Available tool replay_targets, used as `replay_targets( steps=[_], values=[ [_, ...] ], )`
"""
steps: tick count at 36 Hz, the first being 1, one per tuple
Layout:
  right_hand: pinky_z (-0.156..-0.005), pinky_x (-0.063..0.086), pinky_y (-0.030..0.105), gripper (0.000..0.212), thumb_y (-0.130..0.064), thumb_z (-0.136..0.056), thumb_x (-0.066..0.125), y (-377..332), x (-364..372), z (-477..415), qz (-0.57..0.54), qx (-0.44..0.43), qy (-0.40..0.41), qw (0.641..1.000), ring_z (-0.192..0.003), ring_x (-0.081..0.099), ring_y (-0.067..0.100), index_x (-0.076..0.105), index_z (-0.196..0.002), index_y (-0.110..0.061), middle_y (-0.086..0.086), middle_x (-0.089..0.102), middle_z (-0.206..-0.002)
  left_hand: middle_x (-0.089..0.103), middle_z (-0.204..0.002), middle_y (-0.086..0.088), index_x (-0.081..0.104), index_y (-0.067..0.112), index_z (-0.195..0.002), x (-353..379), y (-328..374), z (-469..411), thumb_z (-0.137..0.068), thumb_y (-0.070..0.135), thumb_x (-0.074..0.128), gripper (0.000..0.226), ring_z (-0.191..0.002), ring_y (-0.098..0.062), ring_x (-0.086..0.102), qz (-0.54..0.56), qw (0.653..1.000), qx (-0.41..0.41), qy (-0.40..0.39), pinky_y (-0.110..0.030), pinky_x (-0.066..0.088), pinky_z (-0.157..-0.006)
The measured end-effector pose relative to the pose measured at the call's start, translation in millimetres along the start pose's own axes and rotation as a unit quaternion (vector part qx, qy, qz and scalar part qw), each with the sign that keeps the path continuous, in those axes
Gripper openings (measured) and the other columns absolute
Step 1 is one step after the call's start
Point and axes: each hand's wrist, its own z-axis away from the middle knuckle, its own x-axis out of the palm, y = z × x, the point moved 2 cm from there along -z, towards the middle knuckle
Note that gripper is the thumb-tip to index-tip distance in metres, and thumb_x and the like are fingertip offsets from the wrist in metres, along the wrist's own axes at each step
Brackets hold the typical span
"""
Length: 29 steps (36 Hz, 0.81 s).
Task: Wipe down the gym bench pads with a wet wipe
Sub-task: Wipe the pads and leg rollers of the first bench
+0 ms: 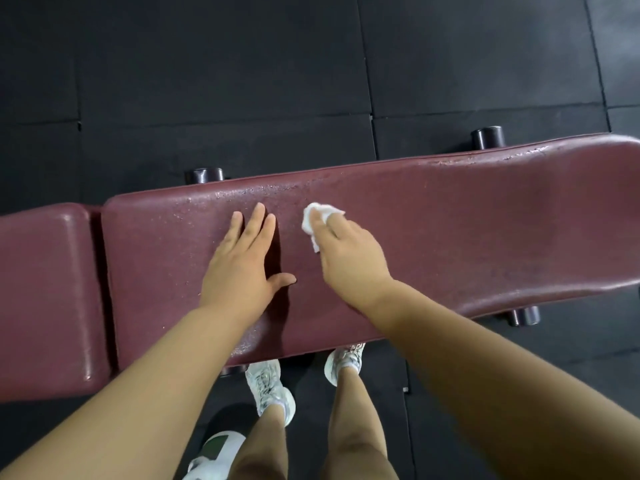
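The long pad (450,237) lies crosswise in front of the person, its long axis running left to right and tilting slightly away toward the right end. A short pad (45,299) sits just beside its left end.

Both hands rest near the middle of the long pad, toward its far edge. The left hand (239,265) lies flat, fingers straight and a little spread, thumb out to the side. The right hand (349,251) presses a bunched white wet wipe (313,216) onto the pad with its fingers laid over it; its thumb is hidden.

The wipe sits between the two hands, just beside the left fingertips. Most of the pad's bare length stretches away to the right, so the right hand is likely the one to sweep along it, while the left hand is nearer the short pad.
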Motion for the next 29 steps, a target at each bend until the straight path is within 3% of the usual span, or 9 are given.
replay_targets(
  steps=[2,4,9,12,16,19,21,24,29],
  values=[
    [-0.046,0.027,0.03,0.048,-0.016,-0.076,0.039,9,-6,8,0.046,-0.101,-0.015,0.994,-0.055,0.051,0.031,0.06,-0.118,-0.007,0.01,0.058,-0.082,-0.017,-0.156,0.014,0.0,0.026,-0.151,1,-1,-1,-0.082,0.058,0.055,0.093,-0.144,-0.016,-0.015,-0.005,1.0,0.006,0.005,-0.036,0.011,-0.116],
    [-0.044,0.029,0.03,0.042,-0.02,-0.08,0.041,33,-18,12,0.087,-0.092,0.0,0.992,-0.053,0.052,0.032,0.065,-0.113,-0.009,0.011,0.057,-0.076,-0.016,-0.156,0.013,-0.001,0.026,-0.151,2,-2,-1,-0.083,0.057,0.055,0.093,-0.144,-0.017,-0.015,-0.006,1.0,0.008,0.01,-0.036,0.01,-0.117],
    [-0.067,0.043,0.04,0.044,-0.015,-0.091,0.046,97,-44,38,0.072,0.288,0.068,0.953,-0.093,0.056,0.04,0.047,-0.135,-0.015,0.017,0.051,-0.122,-0.015,-0.157,0.009,0.0,0.024,-0.151,2,-1,0,-0.084,0.057,0.053,0.092,-0.145,-0.02,-0.013,-0.019,1.0,0.014,0.02,-0.036,0.009,-0.117],
    [-0.078,0.045,0.038,0.041,-0.014,-0.091,0.045,75,-32,54,0.006,0.399,0.117,0.91,-0.097,0.055,0.035,0.044,-0.132,-0.015,0.009,0.048,-0.127,-0.015,-0.157,0.007,0.0,0.022,-0.151,2,0,1,-0.085,0.057,0.052,0.091,-0.145,-0.021,-0.012,-0.029,0.999,0.019,0.022,-0.036,0.008,-0.117],
    [-0.066,0.042,0.033,0.026,-0.006,-0.083,0.041,-3,8,69,-0.058,0.238,0.052,0.968,-0.077,0.048,0.021,0.047,-0.103,-0.022,-0.005,0.051,-0.095,-0.015,-0.158,0.005,0.0,0.02,-0.151,3,0,0,-0.086,0.056,0.052,0.091,-0.145,-0.024,-0.012,-0.036,0.999,0.024,0.023,-0.036,0.006,-0.117],
    [-0.047,0.032,0.03,0.043,-0.01,-0.08,0.046,-28,17,88,-0.042,0.045,-0.038,0.997,-0.062,0.052,0.027,0.056,-0.121,-0.012,0.002,0.055,-0.082,-0.014,-0.158,0.004,0.001,0.019,-0.151,3,-1,-1,-0.086,0.054,0.054,0.091,-0.145,-0.024,-0.011,-0.035,0.999,0.027,0.023,-0.037,0.006,-0.117],
    [-0.044,0.029,0.028,0.047,-0.014,-0.074,0.052,-2,11,95,0.016,0.008,-0.037,0.999,-0.055,0.051,0.029,0.058,-0.12,-0.008,0.005,0.054,-0.076,-0.013,-0.158,0.004,0.002,0.019,-0.151,4,-1,-1,-0.086,0.053,0.055,0.091,-0.145,-0.025,-0.011,-0.034,0.999,0.029,0.025,-0.038,0.006,-0.117],
    [-0.061,0.048,0.037,0.037,-0.024,-0.089,0.04,58,-12,103,0.045,0.18,0.043,0.982,-0.075,0.06,0.036,0.06,-0.118,-0.015,0.011,0.063,-0.093,-0.013,-0.158,0.004,0.002,0.02,-0.151,4,0,0,-0.087,0.053,0.055,0.09,-0.145,-0.025,-0.011,-0.039,0.998,0.026,0.03,-0.04,0.009,-0.117],
    [-0.077,0.041,0.036,0.035,-0.009,-0.091,0.044,85,-24,121,-0.006,0.469,0.122,0.875,-0.1,0.054,0.035,0.046,-0.126,-0.007,0.016,0.047,-0.123,-0.01,-0.158,0.004,0.004,0.02,-0.151,2,3,1,-0.086,0.056,0.055,0.09,-0.145,-0.027,-0.008,-0.066,0.997,0.024,0.041,-0.042,0.014,-0.116]
  ],
)
